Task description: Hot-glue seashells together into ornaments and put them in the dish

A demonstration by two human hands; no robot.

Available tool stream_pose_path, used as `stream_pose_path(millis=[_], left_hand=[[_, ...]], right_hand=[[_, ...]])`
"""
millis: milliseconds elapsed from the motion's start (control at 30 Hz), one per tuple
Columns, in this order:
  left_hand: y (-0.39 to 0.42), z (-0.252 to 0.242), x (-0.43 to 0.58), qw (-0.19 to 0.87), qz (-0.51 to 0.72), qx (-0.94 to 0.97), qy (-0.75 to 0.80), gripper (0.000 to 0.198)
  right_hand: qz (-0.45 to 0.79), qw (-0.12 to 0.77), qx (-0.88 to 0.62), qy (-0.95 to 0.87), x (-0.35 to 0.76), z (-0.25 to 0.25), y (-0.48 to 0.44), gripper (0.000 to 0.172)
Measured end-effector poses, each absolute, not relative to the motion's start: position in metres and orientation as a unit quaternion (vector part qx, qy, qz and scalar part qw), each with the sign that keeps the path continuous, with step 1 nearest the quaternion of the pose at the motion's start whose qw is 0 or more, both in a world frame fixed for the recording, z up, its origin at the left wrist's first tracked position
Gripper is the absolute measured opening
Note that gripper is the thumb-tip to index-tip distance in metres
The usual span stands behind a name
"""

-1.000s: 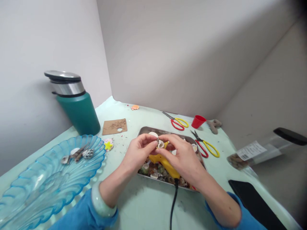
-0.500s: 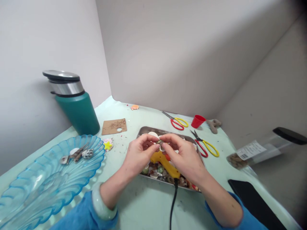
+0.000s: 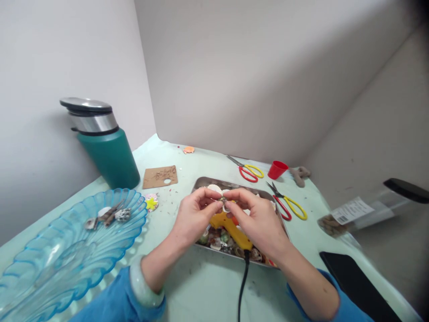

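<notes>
Both my hands meet over a metal tray [image 3: 200, 180], pinching one small brownish-green piece [image 3: 224, 199] between thumbs and fingertips. Most of the piece is covered by the fingers, so its kind cannot be told. My left hand [image 3: 194, 214] holds it from the left, and my right hand [image 3: 258, 219] from the right. Under the hands a yellow glue gun [image 3: 236, 235] with a black cord [image 3: 244, 277] lies across the tray. Shells and stones [image 3: 217, 241] fill the tray around it.
At left are a blue scalloped dish [image 3: 70, 255] with shells and twigs, and a green bottle [image 3: 109, 156]. Cardboard [image 3: 156, 177] lies behind. Two pairs of scissors [image 3: 290, 205], a red cup [image 3: 277, 170], a clear jar [image 3: 355, 212] and a black phone-like slab [image 3: 351, 277] are at right.
The small piece has turned slightly between my fingertips. Both hands stay in almost the same place, and the tray, glue gun and surrounding things have not moved.
</notes>
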State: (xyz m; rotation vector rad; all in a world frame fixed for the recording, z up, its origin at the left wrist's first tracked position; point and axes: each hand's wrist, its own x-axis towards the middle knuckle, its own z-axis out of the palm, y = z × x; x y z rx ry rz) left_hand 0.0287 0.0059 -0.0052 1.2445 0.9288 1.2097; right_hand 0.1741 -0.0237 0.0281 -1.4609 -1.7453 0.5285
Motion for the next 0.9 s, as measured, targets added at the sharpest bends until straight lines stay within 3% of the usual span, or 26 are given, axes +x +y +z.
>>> stream_pose_path(millis=[433,700,900], left_hand=[[0.0026,-0.0002,0.0281,0.562,0.516,0.529,0.372,0.017],[0.0039,0.0005,0.028,0.545,0.524,0.514,0.406,0.018],[0.0092,-0.0007,0.0202,0.429,0.546,0.578,0.429,0.013]], right_hand=[[0.228,0.401,-0.573,-0.677,0.1758,0.0288,-0.0215,0.017],[0.212,0.331,-0.584,-0.71,0.1749,0.0322,-0.0224,0.027],[0.175,0.347,-0.581,-0.715,0.1825,0.0257,-0.0162,0.022]])
